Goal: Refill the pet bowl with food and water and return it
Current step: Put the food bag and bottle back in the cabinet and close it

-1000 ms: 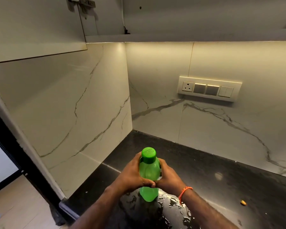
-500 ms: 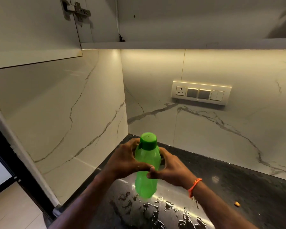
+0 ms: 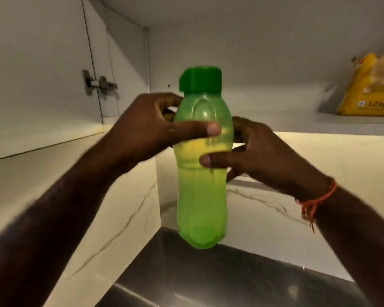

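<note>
A translucent green water bottle (image 3: 202,196) with a darker green cap (image 3: 200,80) is held upright in the air, in front of the open wall cupboard. My left hand (image 3: 146,127) grips its upper body from the left, the thumb lying across the front. My right hand (image 3: 264,156) grips its middle from the right, thumb on the front; an orange thread is tied round that wrist. The cap is on. No pet bowl is in view.
A yellow food bag (image 3: 370,85) stands on the cupboard shelf (image 3: 341,124) at the right. The open cupboard door (image 3: 38,74) with its hinge (image 3: 100,84) is at the left. Below lies the black counter (image 3: 208,280) against marble-patterned walls.
Both hands have lifted the bottle from just above the wet counter up to the level of the cupboard shelf. My view has tilted upward, and the food bag has come into sight.
</note>
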